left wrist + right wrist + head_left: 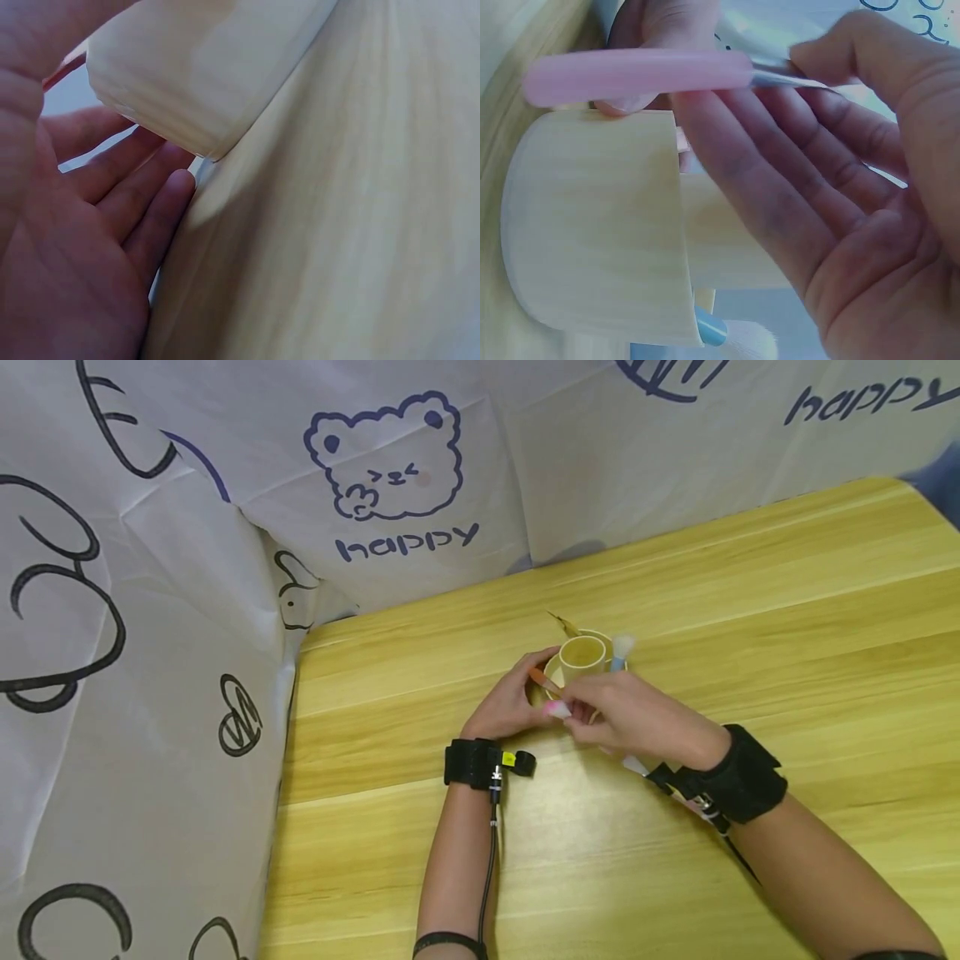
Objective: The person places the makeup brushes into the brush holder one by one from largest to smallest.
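Note:
A cream brush holder [582,658] with a round cup and side compartments stands on the table, its wall [600,217] large in the right wrist view. My left hand [510,702] grips its left side, with fingers [135,180] against the lower edge and the thumb on the near side. My right hand [626,714] pinches a pink-handled tool [641,75] with a metal shaft, held across the holder's near side; its far end is hidden. A blue brush with white bristles [621,650] leans in the holder. Near my right fingertips is an orange-tipped brush [542,679].
A gold pointed piece [566,627] sticks out behind the cup. The wood-grain table [390,727] meets a white cloth [480,493] with drawings at the back and left. Each wrist wears a black strap [472,763] with a cable.

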A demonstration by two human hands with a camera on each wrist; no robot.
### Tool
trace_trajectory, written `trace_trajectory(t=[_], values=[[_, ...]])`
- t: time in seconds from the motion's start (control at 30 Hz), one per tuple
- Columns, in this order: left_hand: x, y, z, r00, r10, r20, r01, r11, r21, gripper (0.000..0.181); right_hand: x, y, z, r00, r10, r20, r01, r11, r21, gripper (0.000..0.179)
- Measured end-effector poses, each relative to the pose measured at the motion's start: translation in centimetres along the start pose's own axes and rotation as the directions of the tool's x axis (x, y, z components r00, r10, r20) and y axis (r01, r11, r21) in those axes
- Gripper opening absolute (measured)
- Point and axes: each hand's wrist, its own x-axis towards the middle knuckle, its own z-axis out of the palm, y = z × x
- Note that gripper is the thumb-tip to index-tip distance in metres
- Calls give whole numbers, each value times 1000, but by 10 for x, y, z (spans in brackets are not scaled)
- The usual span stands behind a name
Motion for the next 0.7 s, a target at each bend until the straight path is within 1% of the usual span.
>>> trace_trajectory(t=[0.07, 0.17, 0.3, 0.47, 0.7], values=[[-1, 1, 0, 1000, -6, 1, 6, 1000, -8, 91, 0, 0, 0, 999, -24, -37, 23, 1000, -13, 6], [-1, 1, 0, 1000, -17, 1, 17, 1000, -20, 92, 1, 0, -1, 997, -39, -62, 37, 999, -23, 7], [-2, 2, 0, 1000, -19, 7, 19, 1000, -15, 98, 0, 1, -3, 994, -52, -91, 50, 998, -25, 6], [-3, 2, 0, 999, -26, 26, 27, 999, -30, 107, -2, 1, -4, 987, -76, -144, 74, 997, -20, 12], [-4, 3, 0, 997, -76, 23, 77, 997, -33, 99, -2, 2, -5, 968, -117, -221, 111, 993, -41, 16]])
